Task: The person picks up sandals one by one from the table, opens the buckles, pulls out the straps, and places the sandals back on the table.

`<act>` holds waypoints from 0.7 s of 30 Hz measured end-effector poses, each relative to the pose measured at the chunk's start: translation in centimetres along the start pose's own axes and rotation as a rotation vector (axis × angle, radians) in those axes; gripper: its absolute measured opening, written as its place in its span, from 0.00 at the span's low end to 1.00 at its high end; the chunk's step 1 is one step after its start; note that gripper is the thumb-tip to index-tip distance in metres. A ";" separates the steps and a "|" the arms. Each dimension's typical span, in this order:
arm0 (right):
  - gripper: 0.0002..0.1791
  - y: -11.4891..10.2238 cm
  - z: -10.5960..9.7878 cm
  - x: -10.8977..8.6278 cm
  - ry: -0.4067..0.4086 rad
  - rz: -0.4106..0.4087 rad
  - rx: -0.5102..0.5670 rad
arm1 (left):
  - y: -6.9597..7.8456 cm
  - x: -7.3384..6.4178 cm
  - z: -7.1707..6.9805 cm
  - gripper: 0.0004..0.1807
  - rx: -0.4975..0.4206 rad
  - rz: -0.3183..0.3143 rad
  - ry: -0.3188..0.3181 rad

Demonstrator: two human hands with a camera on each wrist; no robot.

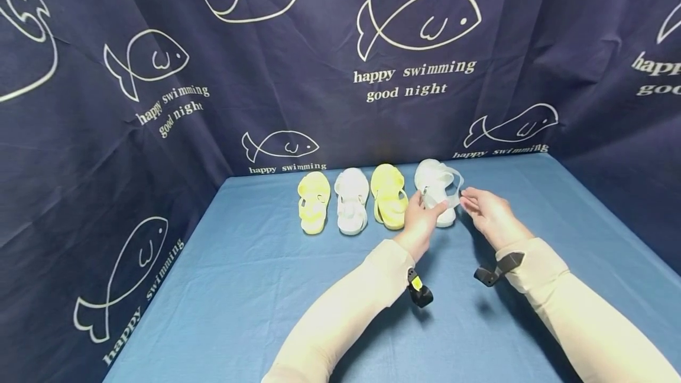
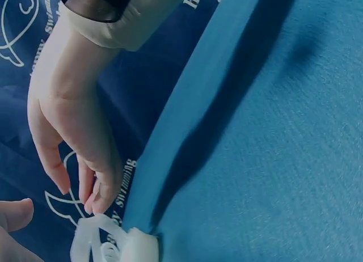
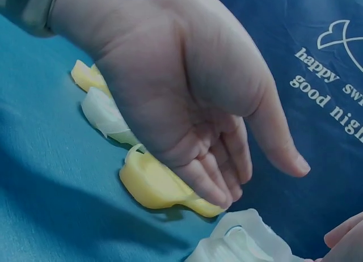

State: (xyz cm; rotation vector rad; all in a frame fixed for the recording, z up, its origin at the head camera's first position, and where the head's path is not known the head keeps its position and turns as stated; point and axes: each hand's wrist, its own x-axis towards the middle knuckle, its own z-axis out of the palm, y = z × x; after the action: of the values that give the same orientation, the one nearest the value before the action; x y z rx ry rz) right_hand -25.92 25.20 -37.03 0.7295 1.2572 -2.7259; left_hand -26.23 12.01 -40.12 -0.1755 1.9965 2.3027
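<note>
A white clog (image 1: 434,185) stands at the right end of a row of shoes, its pale heel strap (image 1: 459,185) sticking out to the right. My right hand (image 1: 492,213) pinches this strap at the fingertips; in the left wrist view the fingers of the right hand (image 2: 79,126) meet the strap (image 2: 93,225). On the clog's near left side is my left hand (image 1: 420,222), thumb apart from the fingers. The right wrist view shows the left hand (image 3: 181,86) with loosely bent fingers above a yellow clog (image 3: 150,182), beside the white clog (image 3: 244,239).
Left of the white clog stand a yellow clog (image 1: 387,191), another white clog (image 1: 352,200) and another yellow clog (image 1: 314,200). All are on a blue cloth-covered table (image 1: 255,312). Dark blue printed fabric (image 1: 330,75) hangs behind and at the sides.
</note>
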 end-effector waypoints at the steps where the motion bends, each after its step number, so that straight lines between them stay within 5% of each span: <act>1: 0.21 0.1 0.2 0.0 0.004 -0.013 0.001 | 0.2 0.0 -0.1 0.38 -0.004 0.003 -0.002; 5: 0.37 0.4 0.9 0.0 -0.006 -0.066 -0.001 | 1.0 -0.2 -0.7 0.36 0.000 0.021 -0.001; 12: 0.36 1.1 2.7 -0.6 -0.081 -0.097 -0.054 | 1.9 0.1 -2.2 0.35 0.038 0.103 0.033; 21: 0.36 2.7 4.1 -0.3 -0.165 -0.045 -0.114 | 2.6 1.1 -4.5 0.34 0.010 0.107 0.105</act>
State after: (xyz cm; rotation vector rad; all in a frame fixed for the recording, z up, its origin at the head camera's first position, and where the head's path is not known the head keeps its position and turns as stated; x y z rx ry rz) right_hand -26.60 20.33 -36.51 0.4601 1.3922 -2.6570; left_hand -27.57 7.18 -38.36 -0.1969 2.1159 2.3943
